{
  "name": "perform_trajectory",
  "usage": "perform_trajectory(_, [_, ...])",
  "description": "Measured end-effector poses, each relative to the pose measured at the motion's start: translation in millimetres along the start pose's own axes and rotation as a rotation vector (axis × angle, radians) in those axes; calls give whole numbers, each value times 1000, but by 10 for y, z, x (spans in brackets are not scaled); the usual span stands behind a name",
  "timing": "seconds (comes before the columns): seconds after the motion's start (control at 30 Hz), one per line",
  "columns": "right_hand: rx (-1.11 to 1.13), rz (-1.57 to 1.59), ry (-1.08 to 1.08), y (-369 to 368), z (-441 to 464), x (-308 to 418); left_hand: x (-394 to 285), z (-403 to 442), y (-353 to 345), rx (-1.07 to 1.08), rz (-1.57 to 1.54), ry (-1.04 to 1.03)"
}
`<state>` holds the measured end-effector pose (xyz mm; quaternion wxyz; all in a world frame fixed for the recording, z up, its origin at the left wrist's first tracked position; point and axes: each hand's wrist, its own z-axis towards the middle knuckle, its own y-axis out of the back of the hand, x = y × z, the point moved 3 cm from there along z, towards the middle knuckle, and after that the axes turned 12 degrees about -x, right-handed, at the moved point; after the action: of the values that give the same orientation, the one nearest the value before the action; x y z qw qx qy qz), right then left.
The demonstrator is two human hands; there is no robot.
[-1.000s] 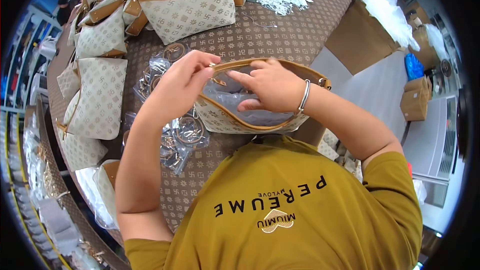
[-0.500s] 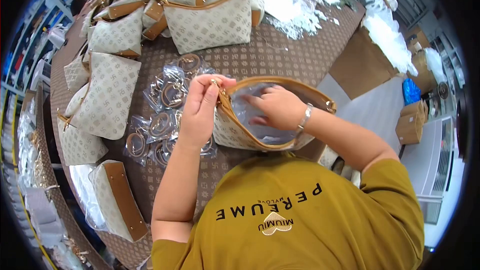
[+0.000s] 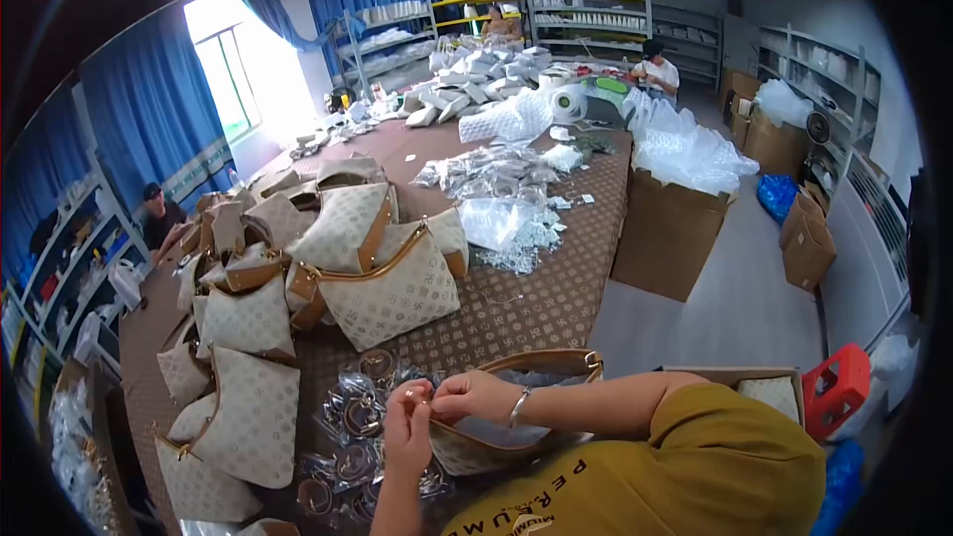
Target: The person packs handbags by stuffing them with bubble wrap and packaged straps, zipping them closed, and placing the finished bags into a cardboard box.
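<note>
An open patterned handbag (image 3: 467,456) with tan trim and a grey lining lies at the table's near edge, against my body. Both hands meet at its left end. My left hand (image 3: 405,429) is raised with fingers closed on something too small to make out. My right hand (image 3: 469,395), with a bracelet at the wrist, reaches across the bag's opening, its fingertips pinched beside the left ones. What they hold is hidden. Just left of the hands lie clear packets of coiled straps (image 3: 349,415).
Finished-looking handbags (image 3: 382,288) are heaped on the left of the patterned table (image 3: 561,308). Farther back are clear packets (image 3: 496,223) and pale pouches (image 3: 476,79). A carton (image 3: 663,238) stands right, a red stool (image 3: 836,392) nearer. Several people sit around the table's far sides.
The view has tilted up to show the room. My right hand has come out of the bag's opening and moved left to my left hand, its fingers now pinched.
</note>
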<state>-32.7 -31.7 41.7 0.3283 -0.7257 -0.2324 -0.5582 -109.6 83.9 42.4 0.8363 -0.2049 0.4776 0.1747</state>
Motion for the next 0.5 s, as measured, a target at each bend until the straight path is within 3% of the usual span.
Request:
perform_trajectory(0.1, [32,-19,64,2,25,-35,-2,21,20,81,381,-248])
perform_trajectory(0.13, [41,-4,67,7,57,-73,-5,32,-6,85,376,-256])
perform_trajectory(0.2, [41,10,71,43,50,-50,35,18,-19,-112,73,57])
perform_trajectory(0.23, [20,-131,38,92,35,-28,68,-2,-22,-208,-78,218])
perform_trajectory(0.27, [-3,-268,5,147,11,3,64,-3,-41,-199,-80,219])
perform_trajectory(0.37, [-51,-559,-14,432,-52,-30,94,24,26,-467,-256,379])
perform_trajectory(0.43, [-67,-727,-18,649,-195,-29,116,64,112,-487,-285,380])
perform_trajectory(0.5, [42,-1079,202,769,-377,130,151,134,157,-532,-356,366])
